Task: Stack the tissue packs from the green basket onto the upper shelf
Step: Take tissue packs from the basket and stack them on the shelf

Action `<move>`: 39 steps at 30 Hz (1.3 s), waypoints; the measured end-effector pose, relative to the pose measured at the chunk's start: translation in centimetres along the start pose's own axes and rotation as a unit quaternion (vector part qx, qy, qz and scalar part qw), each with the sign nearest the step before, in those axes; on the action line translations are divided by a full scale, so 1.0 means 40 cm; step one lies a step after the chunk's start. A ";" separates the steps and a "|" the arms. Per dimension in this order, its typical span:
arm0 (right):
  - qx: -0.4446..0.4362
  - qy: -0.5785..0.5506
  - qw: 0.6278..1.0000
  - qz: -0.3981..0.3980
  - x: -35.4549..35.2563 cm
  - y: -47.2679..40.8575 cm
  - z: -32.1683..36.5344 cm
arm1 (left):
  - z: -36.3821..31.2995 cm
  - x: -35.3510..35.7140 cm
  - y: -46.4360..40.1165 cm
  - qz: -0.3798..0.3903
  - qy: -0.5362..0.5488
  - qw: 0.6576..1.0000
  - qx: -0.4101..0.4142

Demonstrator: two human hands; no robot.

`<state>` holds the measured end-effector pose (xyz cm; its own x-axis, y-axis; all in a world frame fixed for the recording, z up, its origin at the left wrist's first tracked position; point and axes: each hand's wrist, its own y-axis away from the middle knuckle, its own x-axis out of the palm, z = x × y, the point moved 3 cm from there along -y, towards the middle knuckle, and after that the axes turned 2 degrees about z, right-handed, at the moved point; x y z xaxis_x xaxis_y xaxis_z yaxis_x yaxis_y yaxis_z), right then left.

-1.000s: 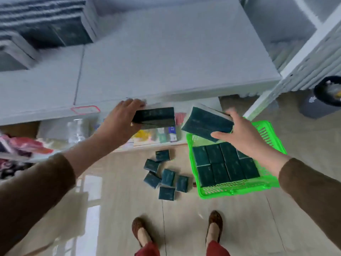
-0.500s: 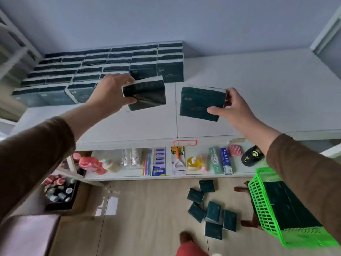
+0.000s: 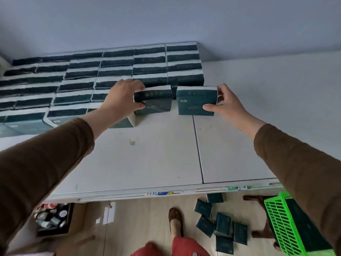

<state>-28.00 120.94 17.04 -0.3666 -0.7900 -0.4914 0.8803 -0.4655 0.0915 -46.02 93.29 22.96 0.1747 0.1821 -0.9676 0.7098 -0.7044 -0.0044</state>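
Left hand: reaches out over the upper shelf, fingers and thumb clamped round the left tissue pack, gripping it at its left end.
Left tissue pack: dark green with a pale top edge, just in front of the stacked packs; whether its underside already rests on the shelf is hard to tell from here.
Right hand: fingers curled over the right end of the right tissue pack, thumb pressed on its near face.
Right tissue pack: upright, close beside the left one with a narrow gap between them, near the right end of the stack.
Stacked packs: several rows deep along the far left of the shelf, against the wall.
Green basket: low at the near right, on a dark wooden stool, with dark packs inside.
Loose packs: scattered on the wooden floor, just left of the stool.
Sleeves: brown on both arms.
Feet: one brown shoe on the floor, below the shelf edge.
Box of bottles: on the floor, near left.
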 end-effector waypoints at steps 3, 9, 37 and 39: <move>-0.003 0.016 1.000 0.007 0.021 -0.037 -0.001 | 0.004 0.003 -0.024 -0.012 -0.025 0.999 0.015; -0.007 0.029 0.999 -0.038 0.049 -0.052 -0.009 | 0.028 0.019 -0.014 -0.055 -0.092 0.994 0.034; -0.005 0.188 0.974 -0.130 -0.265 0.841 -0.205 | -0.636 0.214 0.552 -0.074 -0.048 0.972 0.216; 0.035 0.185 0.973 -0.132 -0.351 0.921 -0.276 | -0.723 0.269 0.590 -0.058 -0.036 0.970 0.233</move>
<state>12.89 119.27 17.75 -0.4316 -0.4473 -0.7834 0.7434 -0.6683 -0.0280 -7.65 98.45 19.75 0.0515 0.2413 -0.9691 0.3335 -0.9188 -0.2111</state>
